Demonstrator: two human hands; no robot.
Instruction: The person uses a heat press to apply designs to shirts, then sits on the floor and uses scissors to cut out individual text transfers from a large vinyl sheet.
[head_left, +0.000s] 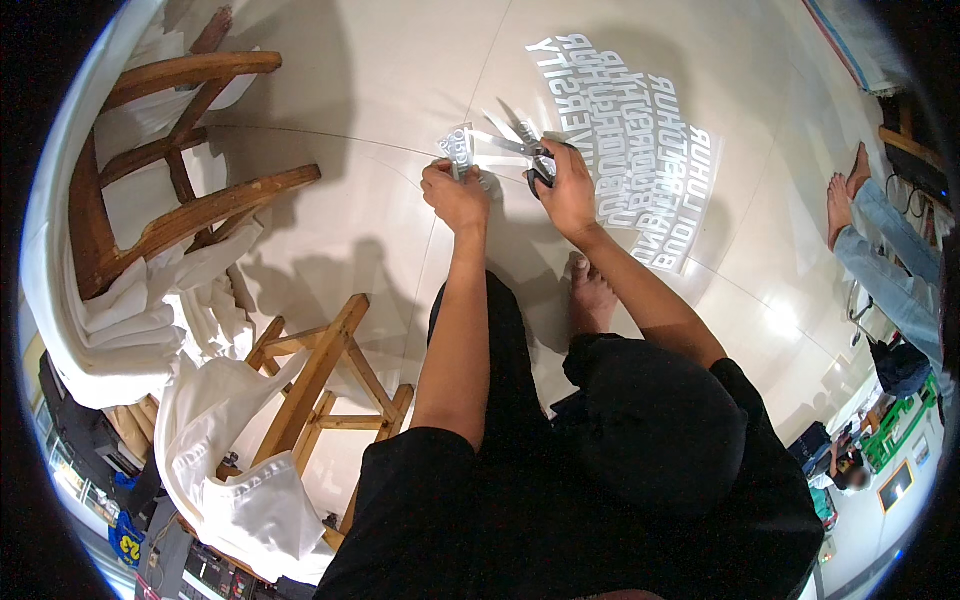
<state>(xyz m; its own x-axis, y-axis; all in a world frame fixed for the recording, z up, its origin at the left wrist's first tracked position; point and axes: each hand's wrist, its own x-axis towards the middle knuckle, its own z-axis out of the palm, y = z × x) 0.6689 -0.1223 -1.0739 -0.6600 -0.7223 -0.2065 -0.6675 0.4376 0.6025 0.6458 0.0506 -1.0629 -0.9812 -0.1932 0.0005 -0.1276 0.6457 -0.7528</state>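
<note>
My left hand (456, 196) pinches a small piece of clear film (459, 142) printed with pale lettering. My right hand (568, 191) holds scissors (517, 146) by their black handles. Their metal blades are spread and point left, close to the film piece; whether they touch it I cannot tell. Another small lettered piece (525, 127) shows behind the blades, partly hidden. Right of my right hand, several overlapping transparent sheets (637, 150) with large white mirrored letters lie fanned out on the tiled floor.
Wooden furniture frames (217, 202) with white cloth (142, 315) stand at the left, and a wooden stand (315, 390) is at the lower left. A person's jeans-clad legs (885, 232) reach in from the right. My bare foot (591, 296) is below my right hand.
</note>
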